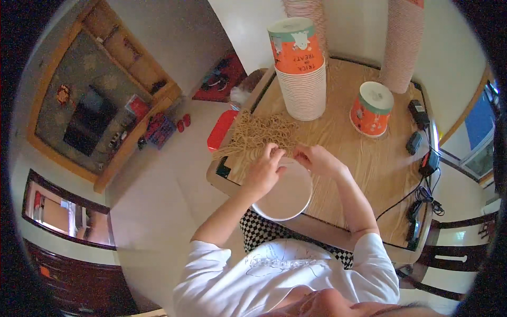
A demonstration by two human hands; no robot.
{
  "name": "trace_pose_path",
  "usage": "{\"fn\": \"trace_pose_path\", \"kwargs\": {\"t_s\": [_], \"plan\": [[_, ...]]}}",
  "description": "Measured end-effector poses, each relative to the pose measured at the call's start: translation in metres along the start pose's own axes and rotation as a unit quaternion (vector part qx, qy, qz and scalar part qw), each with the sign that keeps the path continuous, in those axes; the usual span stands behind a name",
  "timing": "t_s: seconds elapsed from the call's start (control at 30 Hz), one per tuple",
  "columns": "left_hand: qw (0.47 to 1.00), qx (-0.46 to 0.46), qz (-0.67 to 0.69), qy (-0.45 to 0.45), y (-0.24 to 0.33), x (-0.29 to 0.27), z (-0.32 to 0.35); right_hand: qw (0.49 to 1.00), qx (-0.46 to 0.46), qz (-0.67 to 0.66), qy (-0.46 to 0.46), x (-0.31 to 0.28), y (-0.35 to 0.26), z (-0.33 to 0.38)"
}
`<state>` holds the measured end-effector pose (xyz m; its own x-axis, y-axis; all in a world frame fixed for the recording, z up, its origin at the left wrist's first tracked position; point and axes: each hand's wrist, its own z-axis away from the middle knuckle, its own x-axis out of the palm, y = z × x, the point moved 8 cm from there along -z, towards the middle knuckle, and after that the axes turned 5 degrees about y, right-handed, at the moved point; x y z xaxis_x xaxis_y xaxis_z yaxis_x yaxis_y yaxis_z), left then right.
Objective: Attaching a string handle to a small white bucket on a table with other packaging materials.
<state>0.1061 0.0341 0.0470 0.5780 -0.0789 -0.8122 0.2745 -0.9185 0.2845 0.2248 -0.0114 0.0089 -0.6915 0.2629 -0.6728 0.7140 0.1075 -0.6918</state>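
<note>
a wooden table filled the frame's centre. mid-frame, the left hand and right hand each gripped the rim of a white tub; an orange-and-teal tub stood upper right.

Counts, near to far:
- Hands: 2, left hand + right hand, both at the white bucket rim, near edge of wooden table.
- White bucket: 1.
- Tan string pile: 1 heap, strands too fine to count.
- Single orange printed bucket, upside down: 1, right of centre.
- Nested bucket stack, far centre: 1 stack, approx. 15+ cups, ribs blur.
- Tall paper-cup columns: 2, far side & far right.
- Black adapters/chargers, right edge: prob. 3.
- Red tray: 1, left.
</note>
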Motion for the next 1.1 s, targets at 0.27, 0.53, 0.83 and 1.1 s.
{"fn": "trace_pose_path", "kwargs": {"t_s": [0.27, 0.53, 0.83, 1.1], "plan": [[0.993, -0.009, 0.015, -0.117, -0.006, 0.016, -0.006, 1.0, 0.027, -0.004, -0.008, -0.003, 0.005, 0.003], [0.853, -0.287, 0.39, -0.197, -0.02, 0.062, 0.016, 0.999, 0.036, 0.025, -0.011, -0.009, -0.002, 0.007], [0.77, -0.353, 0.51, -0.152, -0.018, 0.074, 0.034, 0.999, 0.011, -0.027, 0.029, -0.023, -0.008, 0.012], [0.761, -0.332, 0.542, -0.134, -0.015, 0.077, 0.039, 0.997, -0.068, -0.041, -0.01, -0.017, -0.022, 0.011]]}}
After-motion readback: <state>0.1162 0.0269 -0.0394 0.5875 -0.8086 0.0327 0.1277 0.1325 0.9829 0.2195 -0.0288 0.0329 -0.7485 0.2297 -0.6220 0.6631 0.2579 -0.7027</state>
